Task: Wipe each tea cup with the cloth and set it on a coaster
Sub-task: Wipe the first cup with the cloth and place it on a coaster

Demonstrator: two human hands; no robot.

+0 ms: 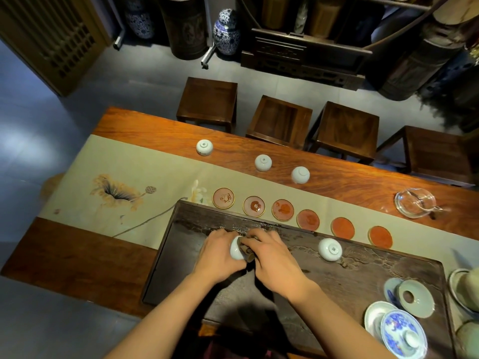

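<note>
Over the dark carved tea tray (363,278), the left hand (220,255) grips a white tea cup (236,248); right hand (274,257) fingers curl around a brown cloth (247,251) pressed to it; a second cup (330,249) lies inverted on the tray; six coasters (308,220) line the runner (134,167); three inverted cups (263,162) stand farther across the table (160,128).

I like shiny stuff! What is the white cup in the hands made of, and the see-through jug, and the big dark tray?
The cup looks like glazed porcelain: white, smooth, glossy. The jug looks like clear glass: the table shows through it. The tray seems dark wood or stone, matte with carved swirls; which one is unclear.
</note>
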